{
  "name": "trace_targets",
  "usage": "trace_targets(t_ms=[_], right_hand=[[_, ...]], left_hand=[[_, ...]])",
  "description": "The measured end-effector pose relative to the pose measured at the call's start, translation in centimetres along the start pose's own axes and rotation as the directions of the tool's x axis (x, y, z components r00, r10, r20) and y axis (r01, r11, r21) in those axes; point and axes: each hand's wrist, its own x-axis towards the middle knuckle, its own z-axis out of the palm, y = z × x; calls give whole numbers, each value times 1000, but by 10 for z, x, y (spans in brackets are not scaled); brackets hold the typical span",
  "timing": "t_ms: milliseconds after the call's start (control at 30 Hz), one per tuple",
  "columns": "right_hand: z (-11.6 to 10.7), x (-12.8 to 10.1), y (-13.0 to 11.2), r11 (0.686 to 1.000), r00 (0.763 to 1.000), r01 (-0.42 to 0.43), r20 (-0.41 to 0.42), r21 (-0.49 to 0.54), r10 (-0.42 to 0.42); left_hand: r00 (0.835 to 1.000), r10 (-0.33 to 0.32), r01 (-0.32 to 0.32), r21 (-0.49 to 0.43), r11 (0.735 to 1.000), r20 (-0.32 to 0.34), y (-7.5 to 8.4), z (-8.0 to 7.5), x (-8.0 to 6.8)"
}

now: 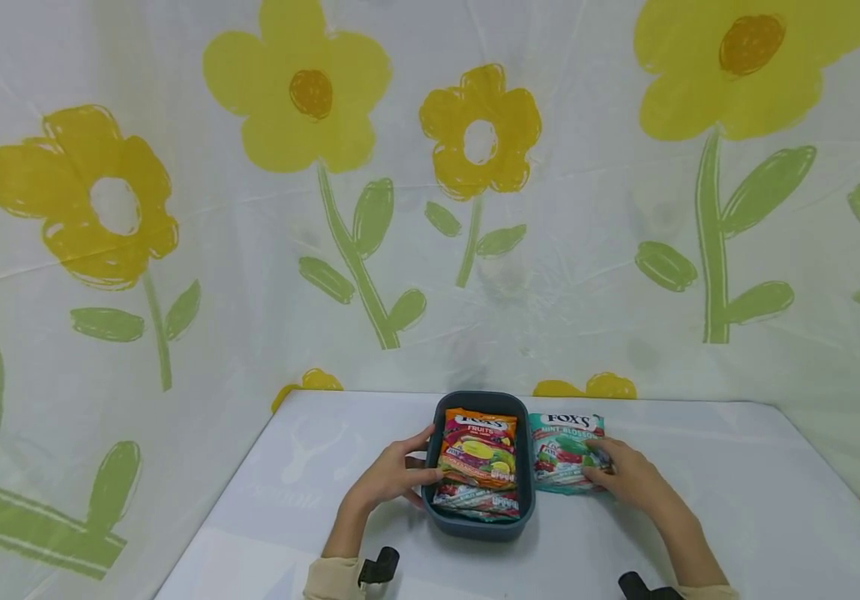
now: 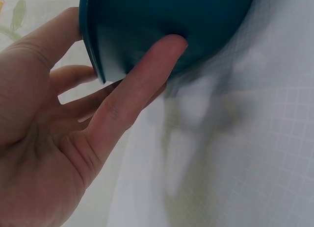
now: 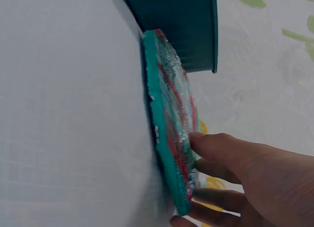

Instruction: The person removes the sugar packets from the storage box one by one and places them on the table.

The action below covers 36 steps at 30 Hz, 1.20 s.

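A dark teal plastic bin stands on the white table. In it lie an orange and purple Fox's Fruits candy bag and, partly under that, another candy bag in red and teal. My left hand grips the bin's left side, its thumb over the rim; in the left wrist view a finger presses along the outer wall. Right beside the bin a mint-green Fox's Mint Blossoms bag lies flat. My right hand holds that bag by its right end, with thumb and fingers on it.
The white table carries the bin and the loose bag near its far edge. Behind it hangs a white curtain printed with yellow flowers. Black wrist mounts sit at both sleeves.
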Motion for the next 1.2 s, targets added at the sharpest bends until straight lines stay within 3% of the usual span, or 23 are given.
trace_targets(t_ms=[233,567,1200], right_hand=[[-14,3,-8,998,994,58,97,-33,-55],[-33,8,-23,997,966,-11,257,-81,32],[-47,9,-40,989,950,-24,304,-145,68]], left_hand=[[1000,-8,8,-10,1000,1,0,-1,0],[1000,-9,9,-7,1000,1,-1,-1,1],[1000,-6,6,-9,1000,-4,-4,-1,1]])
